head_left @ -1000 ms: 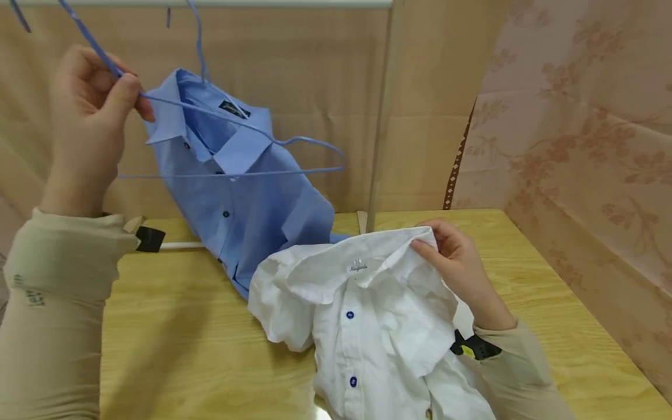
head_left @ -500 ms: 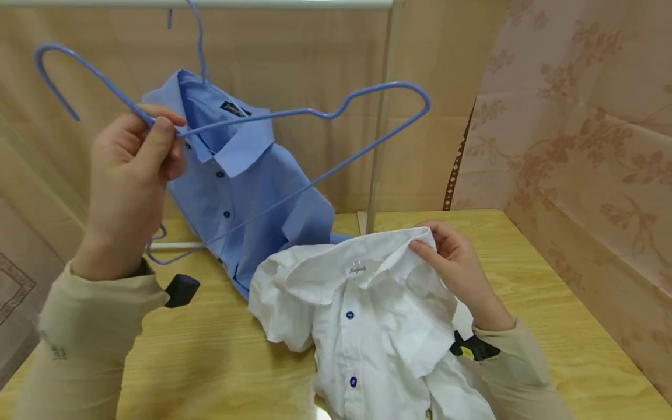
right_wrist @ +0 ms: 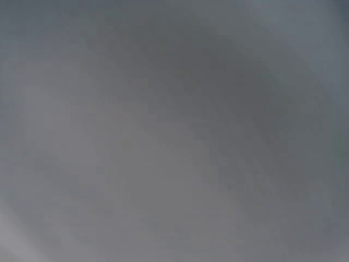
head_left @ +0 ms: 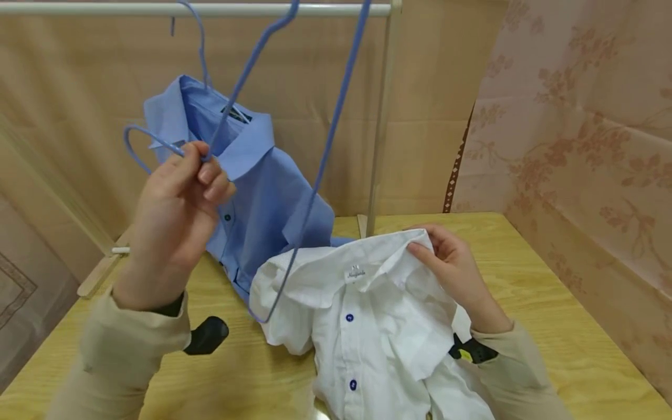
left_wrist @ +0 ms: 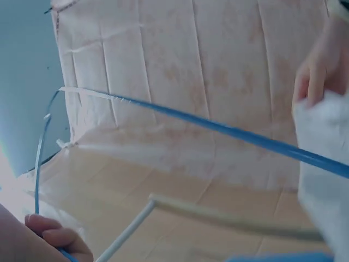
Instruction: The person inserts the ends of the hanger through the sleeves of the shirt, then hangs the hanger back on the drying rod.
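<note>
In the head view my left hand (head_left: 181,219) pinches a blue wire hanger (head_left: 342,102) near the base of its hook. The hanger is tilted on end, and its lower end lies in front of a sleeve of the white shirt (head_left: 385,332). My right hand (head_left: 458,271) grips that shirt by its collar, which is spread wide, with blue buttons down the front. The left wrist view also shows the hanger (left_wrist: 218,127) crossing toward the white shirt (left_wrist: 327,147). Only a grey blur fills the right wrist view.
Behind the left hand a blue shirt (head_left: 257,192) hangs on another blue hanger from a white rail (head_left: 105,10). The rack's upright post (head_left: 380,128) stands on the wooden table (head_left: 525,280). Patterned cloth (head_left: 583,116) closes off the right side.
My left hand has come down and to the right, turning the hanger from roughly level to steeply upright, its lower end now by the white shirt. The right hand keeps its place on the collar.
</note>
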`<state>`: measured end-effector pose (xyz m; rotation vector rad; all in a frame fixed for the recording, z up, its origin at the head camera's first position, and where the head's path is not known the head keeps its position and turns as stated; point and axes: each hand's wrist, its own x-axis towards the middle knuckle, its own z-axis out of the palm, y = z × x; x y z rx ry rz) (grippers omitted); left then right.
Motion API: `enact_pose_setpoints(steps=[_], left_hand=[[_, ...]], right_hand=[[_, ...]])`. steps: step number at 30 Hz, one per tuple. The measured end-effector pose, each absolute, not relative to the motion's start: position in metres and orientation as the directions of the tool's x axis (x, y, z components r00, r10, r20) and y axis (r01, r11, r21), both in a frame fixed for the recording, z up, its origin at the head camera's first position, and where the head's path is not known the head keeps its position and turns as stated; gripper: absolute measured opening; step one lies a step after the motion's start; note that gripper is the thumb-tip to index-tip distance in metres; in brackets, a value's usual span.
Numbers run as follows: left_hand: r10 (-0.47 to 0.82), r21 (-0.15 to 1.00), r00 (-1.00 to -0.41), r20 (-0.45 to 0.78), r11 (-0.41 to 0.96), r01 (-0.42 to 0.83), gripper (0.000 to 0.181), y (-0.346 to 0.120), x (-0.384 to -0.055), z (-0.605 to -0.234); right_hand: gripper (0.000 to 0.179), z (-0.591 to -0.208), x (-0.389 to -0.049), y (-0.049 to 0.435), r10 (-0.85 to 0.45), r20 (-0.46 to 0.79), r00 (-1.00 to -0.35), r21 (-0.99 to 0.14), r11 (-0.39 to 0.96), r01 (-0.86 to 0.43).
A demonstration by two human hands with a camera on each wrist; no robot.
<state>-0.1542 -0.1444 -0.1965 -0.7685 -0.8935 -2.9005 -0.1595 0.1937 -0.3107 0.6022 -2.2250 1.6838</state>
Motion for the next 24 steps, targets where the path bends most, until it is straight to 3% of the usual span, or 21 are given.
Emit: enact_pose_setpoints(steps=[10,24], left_hand=[[0.118,0.323,-0.881,0.458,-0.945,0.042,0.020,-0.112,-0.148,-0.196],[-0.043,0.249,-0.825,0.563,-0.943,0.220,0.025,-0.098,-0.159,-0.199]], right_hand=[[0.021,-0.311,-0.160,0.190,-0.161,0.471,-0.867,-0.840,0.219,-0.497],[0.023,-0.309,-0.156,0.182,-0.217,0.515,-0.830,-0.814,0.179,-0.552]])
